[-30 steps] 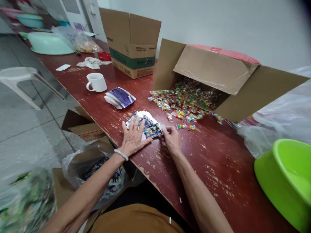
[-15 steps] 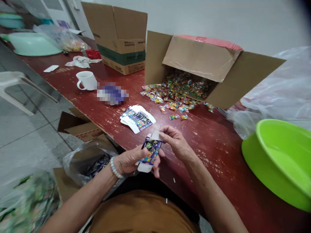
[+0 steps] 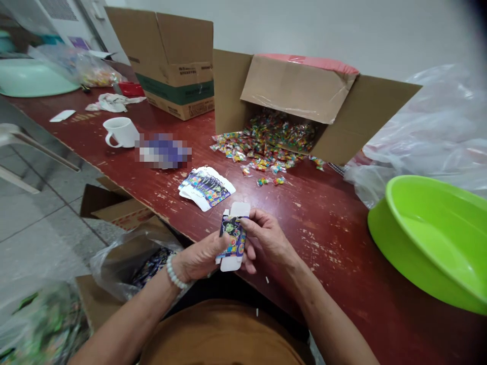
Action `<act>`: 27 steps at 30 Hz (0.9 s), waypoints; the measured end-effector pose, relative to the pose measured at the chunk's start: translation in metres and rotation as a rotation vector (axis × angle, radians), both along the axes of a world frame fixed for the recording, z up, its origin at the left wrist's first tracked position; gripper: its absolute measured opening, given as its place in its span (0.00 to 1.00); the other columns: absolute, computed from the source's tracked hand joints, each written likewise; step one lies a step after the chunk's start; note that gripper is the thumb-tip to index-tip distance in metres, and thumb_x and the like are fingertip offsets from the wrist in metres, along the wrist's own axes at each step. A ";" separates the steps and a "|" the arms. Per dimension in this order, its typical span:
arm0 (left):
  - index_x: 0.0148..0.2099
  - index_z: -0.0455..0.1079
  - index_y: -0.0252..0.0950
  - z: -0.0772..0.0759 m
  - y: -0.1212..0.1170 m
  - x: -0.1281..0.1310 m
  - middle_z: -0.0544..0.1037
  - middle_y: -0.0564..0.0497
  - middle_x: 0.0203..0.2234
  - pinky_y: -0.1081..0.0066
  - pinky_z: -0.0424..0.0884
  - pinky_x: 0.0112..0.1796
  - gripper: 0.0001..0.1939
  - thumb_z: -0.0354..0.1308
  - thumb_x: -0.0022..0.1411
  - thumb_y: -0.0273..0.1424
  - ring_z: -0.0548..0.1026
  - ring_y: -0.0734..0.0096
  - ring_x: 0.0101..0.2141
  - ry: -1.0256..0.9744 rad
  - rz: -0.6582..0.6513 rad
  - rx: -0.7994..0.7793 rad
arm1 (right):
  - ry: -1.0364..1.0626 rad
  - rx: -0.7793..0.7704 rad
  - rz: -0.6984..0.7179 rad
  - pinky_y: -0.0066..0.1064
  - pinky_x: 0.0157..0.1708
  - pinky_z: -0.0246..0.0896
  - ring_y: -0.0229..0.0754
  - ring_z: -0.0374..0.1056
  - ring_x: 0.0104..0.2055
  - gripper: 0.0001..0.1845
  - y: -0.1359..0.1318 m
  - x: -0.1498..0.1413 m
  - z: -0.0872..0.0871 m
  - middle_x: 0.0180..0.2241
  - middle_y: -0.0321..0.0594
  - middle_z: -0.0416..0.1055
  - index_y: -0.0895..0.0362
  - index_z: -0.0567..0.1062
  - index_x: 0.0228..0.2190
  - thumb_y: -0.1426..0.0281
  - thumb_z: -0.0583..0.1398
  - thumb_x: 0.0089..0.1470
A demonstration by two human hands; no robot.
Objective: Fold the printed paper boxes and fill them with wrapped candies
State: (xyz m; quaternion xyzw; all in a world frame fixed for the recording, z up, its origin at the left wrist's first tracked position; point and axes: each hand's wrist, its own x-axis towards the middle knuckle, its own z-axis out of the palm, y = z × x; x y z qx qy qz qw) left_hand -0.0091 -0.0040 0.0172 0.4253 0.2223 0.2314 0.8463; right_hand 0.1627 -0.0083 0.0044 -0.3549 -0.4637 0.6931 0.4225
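Here, fingers partly hide the printed carton blank.

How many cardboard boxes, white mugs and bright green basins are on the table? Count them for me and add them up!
Cardboard boxes: 2 (upright cardboard box, cardboard box on its side)
White mug: 1
Bright green basin: 1
Total: 4

White beaded bracelet, ochre-brown shirt
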 end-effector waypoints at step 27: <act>0.36 0.73 0.32 0.004 0.012 -0.003 0.75 0.49 0.28 0.69 0.66 0.38 0.26 0.63 0.56 0.53 0.72 0.66 0.32 0.111 0.005 0.202 | -0.732 0.721 -0.222 0.30 0.35 0.64 0.39 0.67 0.36 0.07 -0.011 0.014 0.025 0.38 0.40 0.69 0.54 0.71 0.34 0.75 0.63 0.54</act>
